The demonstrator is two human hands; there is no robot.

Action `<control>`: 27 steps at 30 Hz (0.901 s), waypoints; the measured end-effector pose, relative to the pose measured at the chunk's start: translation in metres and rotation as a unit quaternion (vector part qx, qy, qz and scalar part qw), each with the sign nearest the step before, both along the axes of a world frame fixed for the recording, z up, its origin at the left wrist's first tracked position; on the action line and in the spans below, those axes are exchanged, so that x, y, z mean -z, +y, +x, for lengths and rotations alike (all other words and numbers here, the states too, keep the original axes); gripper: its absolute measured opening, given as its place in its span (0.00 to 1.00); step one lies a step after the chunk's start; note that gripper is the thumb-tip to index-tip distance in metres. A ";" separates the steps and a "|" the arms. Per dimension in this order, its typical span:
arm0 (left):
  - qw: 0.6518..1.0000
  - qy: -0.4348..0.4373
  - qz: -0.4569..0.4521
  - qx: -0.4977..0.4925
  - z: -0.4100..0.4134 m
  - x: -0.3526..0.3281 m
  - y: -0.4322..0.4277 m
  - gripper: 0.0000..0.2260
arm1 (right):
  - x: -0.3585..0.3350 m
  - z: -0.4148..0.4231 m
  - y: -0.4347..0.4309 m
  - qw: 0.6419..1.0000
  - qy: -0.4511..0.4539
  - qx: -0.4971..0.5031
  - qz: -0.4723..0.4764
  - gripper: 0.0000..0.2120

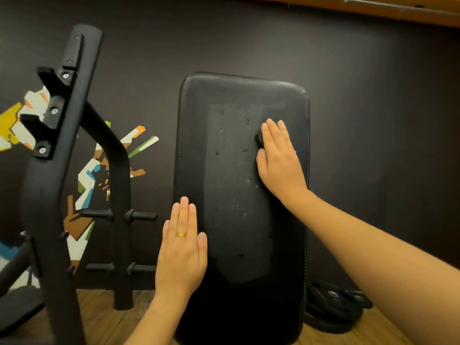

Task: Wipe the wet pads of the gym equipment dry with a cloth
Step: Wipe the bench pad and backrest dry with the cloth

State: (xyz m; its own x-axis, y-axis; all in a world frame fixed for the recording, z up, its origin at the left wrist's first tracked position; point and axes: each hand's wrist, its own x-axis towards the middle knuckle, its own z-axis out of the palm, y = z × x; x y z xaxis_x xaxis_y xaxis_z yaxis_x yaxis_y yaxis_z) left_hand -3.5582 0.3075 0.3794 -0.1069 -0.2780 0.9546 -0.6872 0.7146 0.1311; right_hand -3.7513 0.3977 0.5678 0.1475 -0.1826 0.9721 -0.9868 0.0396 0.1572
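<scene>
Indoors, pad (224,175) against dark wall (373,95): left hand (181,250) flat, right hand (278,160) flat on cloth (259,138), both grips open.

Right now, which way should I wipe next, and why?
Probably sweep the right hand and its dark cloth left across the pad: droplets and a duller patch show there, and the left hand rests flat at the pad's edge.
</scene>
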 end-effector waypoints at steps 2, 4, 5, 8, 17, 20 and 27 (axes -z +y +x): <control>1.000 -0.006 0.004 0.002 0.000 0.000 0.001 0.27 | 0.033 -0.003 0.006 1.000 0.010 -0.017 0.015 0.25; 1.000 -0.007 0.008 -0.001 0.001 0.000 0.002 0.27 | 0.073 -0.005 0.012 0.997 0.055 -0.033 0.032 0.25; 1.000 -0.007 0.010 -0.001 0.001 0.000 0.002 0.27 | 0.091 -0.008 0.015 0.993 0.102 -0.029 0.043 0.24; 1.000 -0.003 0.006 0.005 0.000 0.001 0.001 0.27 | 0.106 -0.027 0.022 0.960 0.267 0.002 0.085 0.23; 1.000 0.006 -0.011 0.010 -0.002 0.003 -0.004 0.27 | -0.026 -0.045 0.002 0.991 0.126 0.048 -0.012 0.21; 1.000 0.013 -0.009 0.017 -0.001 0.001 -0.005 0.27 | -0.029 -0.012 -0.012 0.995 -0.037 0.039 -0.084 0.22; 1.000 0.008 0.002 0.011 0.000 0.001 -0.002 0.27 | -0.017 0.049 -0.036 0.999 0.002 -0.022 -0.026 0.22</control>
State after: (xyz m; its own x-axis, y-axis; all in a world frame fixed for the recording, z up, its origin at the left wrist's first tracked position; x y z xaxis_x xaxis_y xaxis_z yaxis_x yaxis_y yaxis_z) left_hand -3.5582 0.3058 0.3784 -0.0980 -0.2788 0.9553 -0.6688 0.7293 0.1442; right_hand -3.7023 0.3622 0.5845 0.1577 -0.1248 0.9796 -0.9872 0.0039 0.1595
